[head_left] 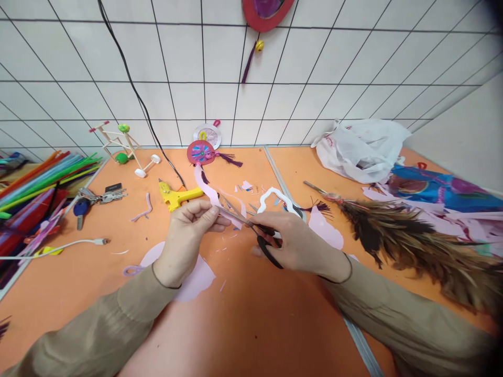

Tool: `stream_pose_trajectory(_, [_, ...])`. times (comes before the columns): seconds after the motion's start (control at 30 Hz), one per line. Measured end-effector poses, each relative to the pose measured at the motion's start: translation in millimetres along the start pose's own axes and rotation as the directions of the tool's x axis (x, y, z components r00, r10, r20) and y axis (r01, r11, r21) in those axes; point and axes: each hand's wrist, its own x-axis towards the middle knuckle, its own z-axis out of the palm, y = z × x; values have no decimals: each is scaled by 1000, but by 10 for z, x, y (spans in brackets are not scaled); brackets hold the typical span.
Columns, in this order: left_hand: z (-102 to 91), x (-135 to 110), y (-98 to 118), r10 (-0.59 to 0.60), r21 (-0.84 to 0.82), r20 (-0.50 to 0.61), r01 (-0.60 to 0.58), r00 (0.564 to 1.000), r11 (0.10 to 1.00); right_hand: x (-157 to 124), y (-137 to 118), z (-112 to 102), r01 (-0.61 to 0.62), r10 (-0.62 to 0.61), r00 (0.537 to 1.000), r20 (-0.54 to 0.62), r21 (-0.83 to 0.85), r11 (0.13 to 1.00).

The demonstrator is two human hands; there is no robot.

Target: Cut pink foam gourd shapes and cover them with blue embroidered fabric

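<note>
My left hand pinches a long, wavy pink paper strip between thumb and fingers. My right hand grips scissors with black handles, the blades pointing left along the strip near my left fingertips. Under and beside my left wrist lies a pink paper cutout on the orange table. Small paper scraps are scattered just beyond my hands. A white wavy-edged frame sits behind my right hand, and another pink paper piece lies to its right.
A yellow glue gun with a black cord lies beyond my left hand. Keys and colourful pipe cleaners are at left. A feather duster and a white plastic bag occupy the right. Round ornaments rest near the tiled wall.
</note>
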Motion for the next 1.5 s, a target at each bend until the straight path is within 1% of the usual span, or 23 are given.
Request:
stream_pose_trajectory(0.13, [-4, -15, -16, -10, 73, 119, 1, 993, 997, -8, -4, 36, 18, -19, 1000, -9, -50, 999])
stream_pose_trajectory(0.3, [-4, -26, -29, -58, 101, 149, 43, 987, 994, -10, 0, 69, 35, -35, 999, -8, -53, 998])
stream_pose_trajectory(0.53, [11, -52, -29, -131, 82, 131, 121, 983, 989, -19, -7, 106, 23, -24, 999, -25, -53, 998])
stream_pose_trajectory(0.67, [32, -53, -24, -157, 59, 116, 151, 981, 987, -21, -5, 121, 48, -49, 998, -32, -35, 998])
stream_pose_trajectory(0.9, [29, -47, -20, -160, 56, 110, 155, 981, 986, -20, -17, 133, 63, -62, 997, -52, 29, 998])
stream_pose_trajectory(1.17, [23, -51, -18, -183, 41, 123, 179, 975, 983, -16, 3, 163, 103, -101, 991, -84, 23, 994])
stream_pose_trajectory(1.5, [30, -55, 4, -192, 22, 132, 190, 973, 981, -18, -6, 156, 119, -118, 987, -108, 3, 993])
